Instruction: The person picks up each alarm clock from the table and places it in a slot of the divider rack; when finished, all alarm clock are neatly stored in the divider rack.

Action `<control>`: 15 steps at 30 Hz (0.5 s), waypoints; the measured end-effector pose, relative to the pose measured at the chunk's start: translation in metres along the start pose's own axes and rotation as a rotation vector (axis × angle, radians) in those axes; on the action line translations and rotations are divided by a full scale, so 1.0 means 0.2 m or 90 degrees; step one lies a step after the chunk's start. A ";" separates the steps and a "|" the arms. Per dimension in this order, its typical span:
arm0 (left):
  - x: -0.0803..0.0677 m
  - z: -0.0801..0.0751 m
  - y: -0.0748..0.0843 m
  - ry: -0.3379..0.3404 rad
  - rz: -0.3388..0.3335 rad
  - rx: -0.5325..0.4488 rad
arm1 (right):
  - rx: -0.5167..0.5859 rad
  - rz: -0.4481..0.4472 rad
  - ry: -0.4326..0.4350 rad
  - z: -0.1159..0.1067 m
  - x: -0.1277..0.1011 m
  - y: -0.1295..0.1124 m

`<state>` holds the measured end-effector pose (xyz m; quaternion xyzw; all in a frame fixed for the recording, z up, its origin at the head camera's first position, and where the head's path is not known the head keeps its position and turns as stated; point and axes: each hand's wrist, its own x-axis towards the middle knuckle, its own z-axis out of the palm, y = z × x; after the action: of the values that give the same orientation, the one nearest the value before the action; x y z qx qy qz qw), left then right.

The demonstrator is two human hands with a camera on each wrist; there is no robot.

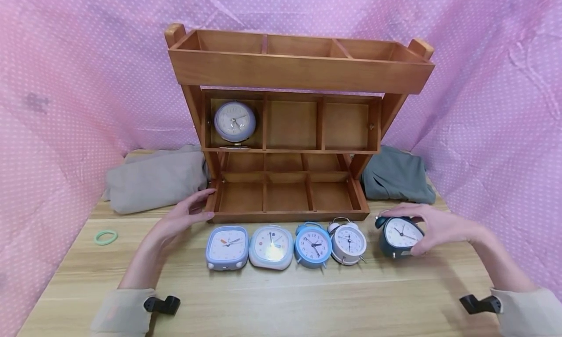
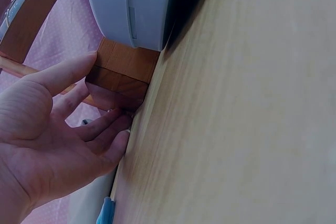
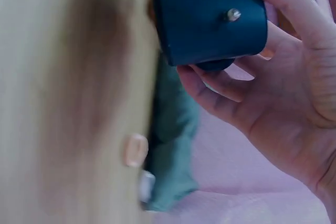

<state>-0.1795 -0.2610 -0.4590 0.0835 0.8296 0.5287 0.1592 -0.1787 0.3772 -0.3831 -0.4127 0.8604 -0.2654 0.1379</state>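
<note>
Right hand [image 1: 435,227] clamped on dark-blue alarm clock [image 1: 400,233], at four o'clock of wooden rack [image 1: 298,71], left hand [image 1: 181,221] touching rack at eight o'clock, fingers apart

Green ring [image 1: 105,243], grey cloth [image 1: 155,181], dark green cloth [image 1: 397,176], pink dotted fabric [image 1: 496,108]

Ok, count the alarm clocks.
6: lilac clock in the rack's middle tier, four clocks in a row before it, teal clock in the right hand. Top tier may hide more.
</note>
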 end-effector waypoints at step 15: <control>0.01 0.00 0.01 -0.007 0.005 0.010 | -0.027 -0.057 0.146 -0.34 0.32 -0.39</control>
<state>-0.1812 -0.2599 -0.4584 0.0906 0.8326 0.5221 0.1611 -0.2011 0.3099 -0.2836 -0.4206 0.8566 -0.2983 0.0178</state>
